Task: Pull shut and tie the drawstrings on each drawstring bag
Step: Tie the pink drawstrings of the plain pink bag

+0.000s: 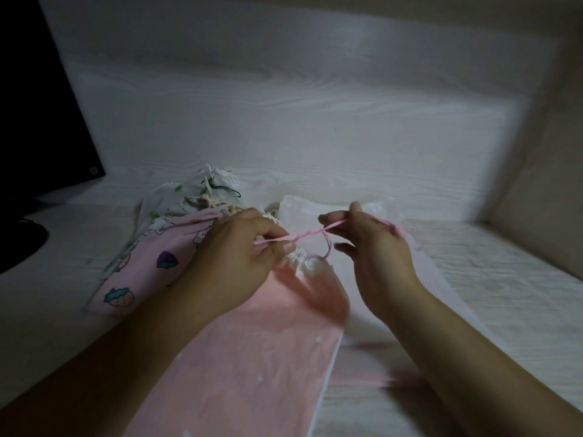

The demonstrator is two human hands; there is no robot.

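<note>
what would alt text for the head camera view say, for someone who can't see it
Two hands, left hand and right hand, each pinch an end of a pink drawstring crossed above the gathered mouth of a pink bag on a pale wood-grain table. A pile of printed drawstring bags lies to the left, a white bag behind.

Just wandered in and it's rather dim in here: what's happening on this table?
A person is tying a pink bag shut. The left hand and right hand each pinch an end of its pink drawstring, crossed above the gathered mouth; the knot isn't pulled tight yet. A pile of other bags lies at left.
</note>
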